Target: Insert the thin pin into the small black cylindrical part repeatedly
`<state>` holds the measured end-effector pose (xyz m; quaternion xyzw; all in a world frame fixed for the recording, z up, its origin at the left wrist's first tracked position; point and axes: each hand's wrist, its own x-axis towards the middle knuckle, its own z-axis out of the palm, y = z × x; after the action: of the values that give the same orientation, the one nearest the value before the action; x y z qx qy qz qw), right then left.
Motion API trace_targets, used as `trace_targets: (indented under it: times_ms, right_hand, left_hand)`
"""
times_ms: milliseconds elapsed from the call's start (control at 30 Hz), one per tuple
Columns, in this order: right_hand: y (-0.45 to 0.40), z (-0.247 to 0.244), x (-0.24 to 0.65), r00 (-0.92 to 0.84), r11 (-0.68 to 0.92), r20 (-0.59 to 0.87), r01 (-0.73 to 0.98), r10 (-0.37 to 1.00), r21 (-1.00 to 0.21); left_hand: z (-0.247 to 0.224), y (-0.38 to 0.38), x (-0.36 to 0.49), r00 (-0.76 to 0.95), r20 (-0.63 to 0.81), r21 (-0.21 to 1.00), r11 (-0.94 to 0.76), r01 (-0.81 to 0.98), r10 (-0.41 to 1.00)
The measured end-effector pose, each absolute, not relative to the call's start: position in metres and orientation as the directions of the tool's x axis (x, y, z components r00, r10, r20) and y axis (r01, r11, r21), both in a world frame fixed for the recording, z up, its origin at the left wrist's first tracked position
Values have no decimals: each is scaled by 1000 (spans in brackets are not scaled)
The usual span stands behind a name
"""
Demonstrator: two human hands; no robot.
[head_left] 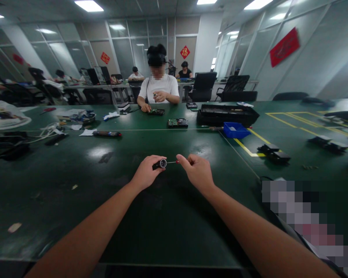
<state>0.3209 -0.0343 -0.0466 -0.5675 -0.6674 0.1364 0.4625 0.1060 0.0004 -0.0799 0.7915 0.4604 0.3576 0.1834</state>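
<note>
Over the middle of the green table, my left hand is closed round a small black cylindrical part with a silvery ring at its open end. My right hand is wrapped round the handle of a screwdriver. Its thin metal shaft points left, and the tip meets or nearly meets the ringed end; exact contact is too small to tell. A bit of red shows at the handle's front, while the rest of the handle is hidden by my fingers.
Ahead lie a circuit-board device, a blue bin and a long black tray. Another screwdriver-like tool rests at left. Black blocks lie at right. Opposite, a person handles another board.
</note>
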Motion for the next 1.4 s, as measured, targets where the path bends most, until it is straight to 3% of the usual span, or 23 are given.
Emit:
trace_targets:
  times_ms: [200,400,700,1033,1267,1400]
  right_hand:
    - [-35,-45,321,-12,388,507,661,862,-643]
    - [-32,-47,322,-142,508,523,542,840,-669]
    - [-33,-41,322,-91,332,367,661,926,-673]
    - [-36,-47,320,-188,483,466,569,865,-666]
    - [-33,-47,320,-95,341,368,634,925,-694]
    - [-33,-49,318,-116,411,425,565,898,-715]
  left_hand:
    - [-84,4,104,331,406,598,-521,609,852]
    - [-86,5,104,339,405,591,-526,611,849]
    - [-86,5,103,330,409,598,-523,607,851]
    - [-87,6,103,329,416,604,-528,597,848]
    - [-84,4,104,341,406,597,-529,604,848]
    - [-85,5,104,355,397,589,-532,608,846]
